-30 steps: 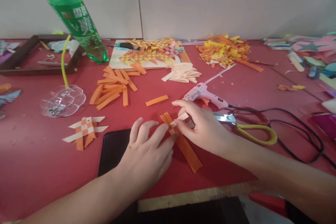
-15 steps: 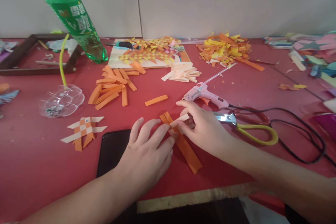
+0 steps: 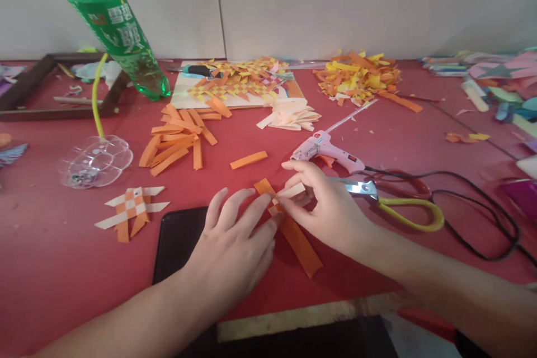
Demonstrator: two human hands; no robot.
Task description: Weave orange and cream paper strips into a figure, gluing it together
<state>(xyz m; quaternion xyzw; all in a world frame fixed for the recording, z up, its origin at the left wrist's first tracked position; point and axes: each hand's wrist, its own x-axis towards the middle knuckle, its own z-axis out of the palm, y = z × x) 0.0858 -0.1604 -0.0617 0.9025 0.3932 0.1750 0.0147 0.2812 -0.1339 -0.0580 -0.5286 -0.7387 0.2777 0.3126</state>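
Note:
Orange paper strips [image 3: 301,243] lie side by side on the red table in front of me, crossed by pale cream pieces near their upper part. My left hand [image 3: 239,229] pinches the crossing with its index finger and thumb, the other fingers spread above the table. A cream paper strip [image 3: 292,191] sits between the thumb and fingers of my right hand [image 3: 325,207]. A single orange folded strip [image 3: 249,160] rests just beyond my hands. To the left is a woven orange-and-cream paper fish [image 3: 135,207] with a small eye.
A black phone [image 3: 178,240] lies partly under my left wrist. Pink glue gun [image 3: 329,151] and yellow-handled scissors [image 3: 411,213] lie at the right. Farther back are orange strips [image 3: 176,137], cream strips [image 3: 293,115], a scrap pile [image 3: 358,79] and a green bottle [image 3: 121,33].
My right fingers have shifted the cream strip slightly, and my left index finger has come closer to it over the orange strips. The other things stay where they were.

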